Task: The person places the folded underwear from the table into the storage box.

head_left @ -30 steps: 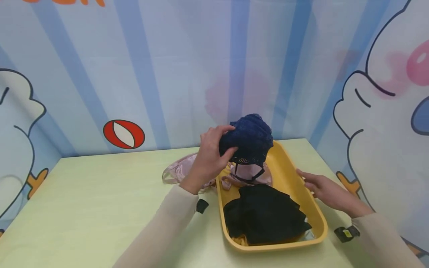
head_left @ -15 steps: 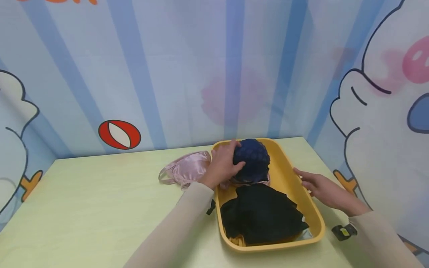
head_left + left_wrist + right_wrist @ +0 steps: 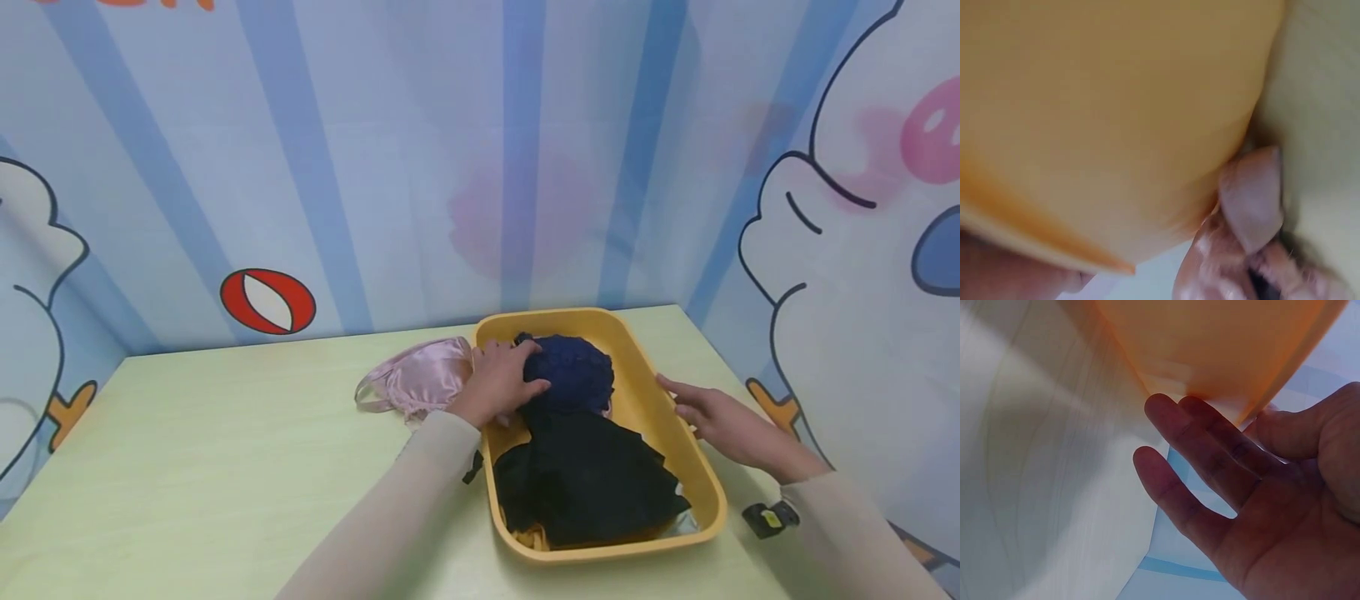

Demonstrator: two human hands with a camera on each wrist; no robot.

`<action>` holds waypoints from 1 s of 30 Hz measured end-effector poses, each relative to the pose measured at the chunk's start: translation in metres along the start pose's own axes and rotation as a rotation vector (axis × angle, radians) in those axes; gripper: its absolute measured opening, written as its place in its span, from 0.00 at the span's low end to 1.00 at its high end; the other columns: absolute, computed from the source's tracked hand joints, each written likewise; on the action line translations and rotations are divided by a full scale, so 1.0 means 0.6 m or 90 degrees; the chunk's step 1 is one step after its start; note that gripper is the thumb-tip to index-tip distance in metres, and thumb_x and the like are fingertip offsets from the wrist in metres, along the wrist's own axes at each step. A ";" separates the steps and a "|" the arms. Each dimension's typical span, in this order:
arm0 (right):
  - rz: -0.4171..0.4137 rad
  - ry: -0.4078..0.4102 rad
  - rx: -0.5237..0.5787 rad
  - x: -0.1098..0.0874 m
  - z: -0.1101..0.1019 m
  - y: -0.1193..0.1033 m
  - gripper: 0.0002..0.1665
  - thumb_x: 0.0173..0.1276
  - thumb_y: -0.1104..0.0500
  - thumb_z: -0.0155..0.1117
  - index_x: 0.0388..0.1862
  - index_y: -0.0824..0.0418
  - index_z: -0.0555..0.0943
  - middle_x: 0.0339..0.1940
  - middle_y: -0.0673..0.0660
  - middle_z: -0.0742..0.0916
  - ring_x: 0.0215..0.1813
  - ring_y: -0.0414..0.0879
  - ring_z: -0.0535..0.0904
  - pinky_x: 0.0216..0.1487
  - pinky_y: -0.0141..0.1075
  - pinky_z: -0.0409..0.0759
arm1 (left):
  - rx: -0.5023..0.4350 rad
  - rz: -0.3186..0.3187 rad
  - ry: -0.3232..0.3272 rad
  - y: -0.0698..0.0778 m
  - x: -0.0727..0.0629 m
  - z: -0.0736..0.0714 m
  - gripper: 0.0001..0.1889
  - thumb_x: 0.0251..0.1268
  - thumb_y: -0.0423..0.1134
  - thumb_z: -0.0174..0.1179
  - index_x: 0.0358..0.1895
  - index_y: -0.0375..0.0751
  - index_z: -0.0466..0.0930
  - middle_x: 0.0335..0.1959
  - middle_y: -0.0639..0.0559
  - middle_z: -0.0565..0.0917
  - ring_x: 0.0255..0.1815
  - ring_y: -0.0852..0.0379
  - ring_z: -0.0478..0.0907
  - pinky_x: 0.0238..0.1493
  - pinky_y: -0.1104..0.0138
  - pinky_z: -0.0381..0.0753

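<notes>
A navy lace bra [image 3: 570, 372] lies in the far half of a yellow tray [image 3: 718, 508]. My left hand [image 3: 501, 379] reaches over the tray's left rim and holds the bra's left side between thumb and fingers. In the left wrist view the tray's outer wall [image 3: 1116, 125] covers the hand's work. My right hand [image 3: 727, 423] is at the tray's right side, fingers extended along its outer wall, thumb by the rim [image 3: 1291, 375]. Black folded cloth [image 3: 592, 483] fills the near half of the tray. A little pink fabric shows under the navy bra.
A pink satin bra [image 3: 423, 375] lies on the pale table [image 3: 247, 467], close against the tray's left side. Mustard cloth [image 3: 532, 539] and a pale piece [image 3: 684, 525] peek out beneath the black cloth. A printed curtain [image 3: 420, 167] stands behind the table.
My left hand has lowered the navy bra from above the tray into its far half, where it now lies flatter, over the pink fabric. The right hand stays at the tray's side.
</notes>
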State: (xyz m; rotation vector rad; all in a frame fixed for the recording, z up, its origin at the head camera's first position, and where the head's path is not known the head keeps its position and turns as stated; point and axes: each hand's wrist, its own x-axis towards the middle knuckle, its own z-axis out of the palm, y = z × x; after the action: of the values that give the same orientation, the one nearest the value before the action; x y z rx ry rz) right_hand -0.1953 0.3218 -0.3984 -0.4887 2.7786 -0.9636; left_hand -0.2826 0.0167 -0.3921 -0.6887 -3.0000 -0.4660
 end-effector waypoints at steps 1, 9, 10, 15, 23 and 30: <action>0.001 -0.001 0.003 0.000 0.000 -0.001 0.31 0.77 0.61 0.45 0.74 0.64 0.53 0.64 0.68 0.72 0.56 0.58 0.76 0.46 0.46 0.79 | -0.007 0.000 0.005 -0.002 -0.002 -0.004 0.30 0.61 0.59 0.59 0.65 0.55 0.69 0.53 0.48 0.76 0.52 0.48 0.64 0.58 0.49 0.58; 0.005 -0.007 0.014 0.003 0.000 -0.004 0.31 0.77 0.62 0.45 0.75 0.64 0.52 0.64 0.69 0.72 0.56 0.58 0.76 0.45 0.45 0.79 | -0.071 0.034 0.096 -0.062 -0.021 -0.050 0.23 0.64 0.51 0.60 0.60 0.48 0.74 0.53 0.48 0.78 0.54 0.48 0.66 0.54 0.52 0.62; 0.004 -0.007 0.011 0.004 0.001 -0.005 0.31 0.77 0.62 0.45 0.75 0.64 0.52 0.64 0.69 0.72 0.56 0.58 0.76 0.45 0.45 0.79 | -0.086 0.039 0.115 -0.074 -0.026 -0.055 0.22 0.64 0.49 0.60 0.59 0.47 0.75 0.52 0.48 0.78 0.53 0.48 0.67 0.54 0.52 0.61; -0.004 0.000 -0.006 0.006 0.000 -0.007 0.30 0.76 0.64 0.45 0.74 0.65 0.52 0.64 0.68 0.73 0.53 0.56 0.77 0.43 0.44 0.79 | -0.138 0.045 0.173 -0.132 -0.053 -0.081 0.19 0.65 0.44 0.60 0.57 0.43 0.75 0.47 0.46 0.80 0.50 0.48 0.68 0.55 0.50 0.59; 0.000 -0.004 0.007 0.002 -0.002 -0.006 0.31 0.76 0.64 0.44 0.75 0.65 0.52 0.65 0.70 0.71 0.56 0.60 0.75 0.45 0.46 0.79 | -0.144 0.020 0.184 -0.190 -0.081 -0.097 0.19 0.64 0.43 0.60 0.56 0.40 0.75 0.45 0.44 0.80 0.49 0.45 0.68 0.51 0.49 0.60; -0.002 -0.008 0.007 0.001 0.000 -0.005 0.30 0.77 0.63 0.44 0.74 0.65 0.52 0.64 0.70 0.71 0.55 0.58 0.76 0.43 0.44 0.80 | -0.177 -0.046 0.137 -0.226 -0.095 -0.087 0.23 0.64 0.43 0.60 0.60 0.39 0.71 0.51 0.40 0.77 0.54 0.42 0.67 0.54 0.46 0.56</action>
State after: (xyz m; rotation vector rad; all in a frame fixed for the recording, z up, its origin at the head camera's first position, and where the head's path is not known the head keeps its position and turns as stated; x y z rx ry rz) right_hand -0.1952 0.3194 -0.3967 -0.4965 2.7606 -0.9737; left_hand -0.2916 -0.1391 -0.3857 -0.5055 -2.7901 -0.9111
